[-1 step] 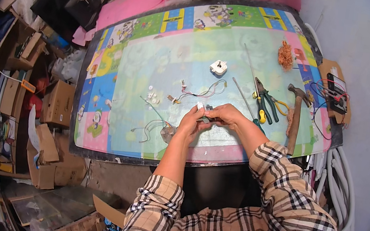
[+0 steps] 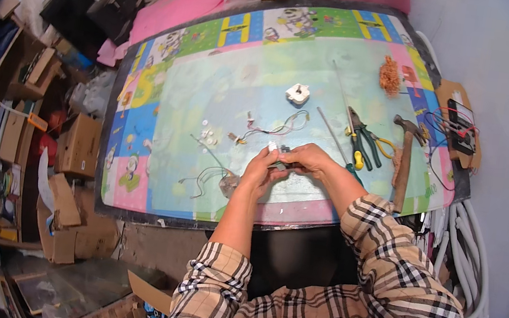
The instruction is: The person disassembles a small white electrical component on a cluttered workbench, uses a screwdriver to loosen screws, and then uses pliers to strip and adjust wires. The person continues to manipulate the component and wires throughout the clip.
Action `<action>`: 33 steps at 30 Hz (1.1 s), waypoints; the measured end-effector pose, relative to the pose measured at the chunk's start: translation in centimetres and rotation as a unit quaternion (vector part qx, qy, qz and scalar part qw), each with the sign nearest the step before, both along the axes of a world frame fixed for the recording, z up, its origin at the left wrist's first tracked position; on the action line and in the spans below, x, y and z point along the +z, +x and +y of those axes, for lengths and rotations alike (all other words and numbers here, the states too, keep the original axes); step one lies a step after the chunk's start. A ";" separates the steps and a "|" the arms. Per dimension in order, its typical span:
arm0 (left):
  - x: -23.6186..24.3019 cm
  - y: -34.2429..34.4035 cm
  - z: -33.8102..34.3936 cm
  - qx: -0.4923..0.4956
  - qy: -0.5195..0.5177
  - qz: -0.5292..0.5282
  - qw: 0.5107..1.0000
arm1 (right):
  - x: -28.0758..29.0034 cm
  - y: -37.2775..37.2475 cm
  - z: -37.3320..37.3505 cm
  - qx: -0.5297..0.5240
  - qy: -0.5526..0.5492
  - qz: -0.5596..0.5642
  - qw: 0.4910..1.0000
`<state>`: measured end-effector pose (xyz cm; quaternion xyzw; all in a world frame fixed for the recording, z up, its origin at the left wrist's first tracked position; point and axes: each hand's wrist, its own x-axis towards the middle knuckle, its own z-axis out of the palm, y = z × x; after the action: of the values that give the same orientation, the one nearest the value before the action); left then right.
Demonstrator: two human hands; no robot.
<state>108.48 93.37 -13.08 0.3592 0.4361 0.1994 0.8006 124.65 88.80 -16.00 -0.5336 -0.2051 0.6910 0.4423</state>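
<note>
Apparently, handling is only partway done, with a small white-and-dark part [image 2: 273, 147] in hand.
At left, white bits [image 2: 208, 134], a wired metal block [image 2: 229, 185] and wire leads [image 2: 280, 130] are already laid apart; centrally, the part is held by the left hand [image 2: 261, 168] and right hand [image 2: 308, 158], both curled nearly closed, exact contact hidden; at right, pliers [image 2: 358, 126] and a hammer [image 2: 404, 170] are left untouched.

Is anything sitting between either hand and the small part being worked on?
Nothing visible does: the left hand and right hand meet at the small part, fingers directly on it, though they hide much of it. The loose wires lie just beyond the hands, not in between.
</note>
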 end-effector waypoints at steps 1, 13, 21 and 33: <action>-0.3 0.6 -0.1 -0.012 -0.007 -0.014 1.000 | 0.0 0.7 -0.5 -0.010 0.015 0.008 1.000; -3.4 -2.0 1.0 0.003 -0.016 -0.040 0.999 | -0.2 -2.0 0.1 -0.064 0.011 -0.080 0.995; -2.7 -1.7 0.6 -0.004 -0.014 -0.040 0.999 | -1.3 -2.0 1.0 -0.042 -0.011 -0.128 0.991; -3.2 -2.0 0.9 -0.012 -0.017 -0.036 0.999 | 1.3 -1.2 -1.0 -0.054 0.055 -0.046 0.996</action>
<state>106.47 94.26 -16.28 0.3439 0.4059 0.1951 0.8239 123.46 87.77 -14.73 -0.5501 -0.2344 0.6283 0.4976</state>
